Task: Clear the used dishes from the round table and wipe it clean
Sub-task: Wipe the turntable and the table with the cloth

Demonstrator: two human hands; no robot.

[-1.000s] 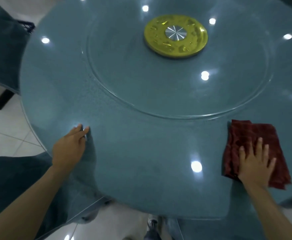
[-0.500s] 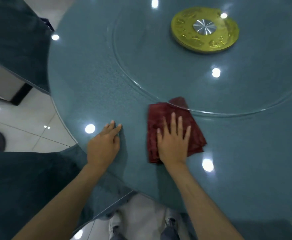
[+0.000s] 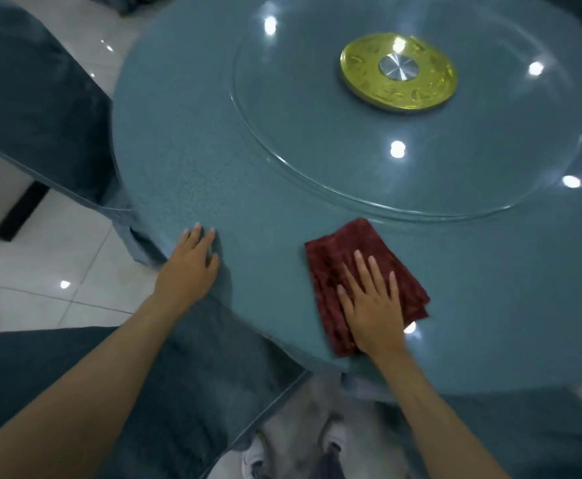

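Head view, looking down at the near edge of the round table, teal speckled top under glass.

Right hand: flat, fingers straight and slightly spread, palm pressing down on a dark red cloth. Nothing is gripped; the fingers lie on top of the fabric. The cloth is folded, roughly rectangular, lying on the table's near rim zone; its far corner reaches almost to the edge of the glass turntable, whether it touches cannot be told. The cloth's near-left edge looks blurred.

Left hand: flat on the table at its near-left edge, fingers straight and together, holding nothing. Well apart from the cloth, to its left.

Turntable: 1 gold disc with a silver hub at its centre, far right.

Ceiling-light reflections dot the glass.

Surroundings: dark teal fabric-covered chairs at left and near, white tiled floor, pale shoes below the table edge.
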